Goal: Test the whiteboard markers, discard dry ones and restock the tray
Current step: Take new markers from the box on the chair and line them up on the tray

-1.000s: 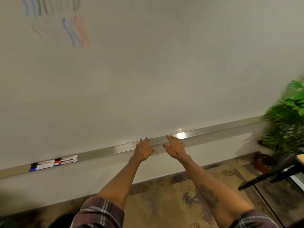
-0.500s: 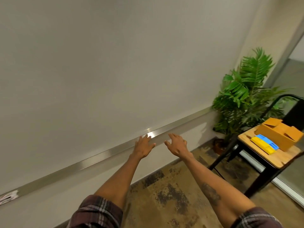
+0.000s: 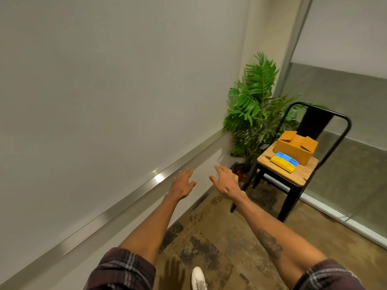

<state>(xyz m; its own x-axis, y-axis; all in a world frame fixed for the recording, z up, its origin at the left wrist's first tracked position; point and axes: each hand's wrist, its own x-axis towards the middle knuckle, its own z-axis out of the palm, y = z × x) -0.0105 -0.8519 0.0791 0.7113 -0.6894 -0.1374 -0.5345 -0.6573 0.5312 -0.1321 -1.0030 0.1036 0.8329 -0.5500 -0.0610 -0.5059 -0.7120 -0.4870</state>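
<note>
Two empty grips: our left grip point(image 3: 181, 186) and right grip point(image 3: 227, 183) hover spread at mid-frame, fingers apart and holding nothing, near the tray point(image 3: 134, 195) that runs from lower left to centre. No markers show on this stretch. We judge restocking is in hand. Next we must reach right to the cardboard box point(image 3: 295, 149) and coloured packs point(image 3: 283, 164) on the chair point(image 3: 301, 177).

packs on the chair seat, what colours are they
One blue pack, one yellow pack, side by side; clearest in the head view.
</note>
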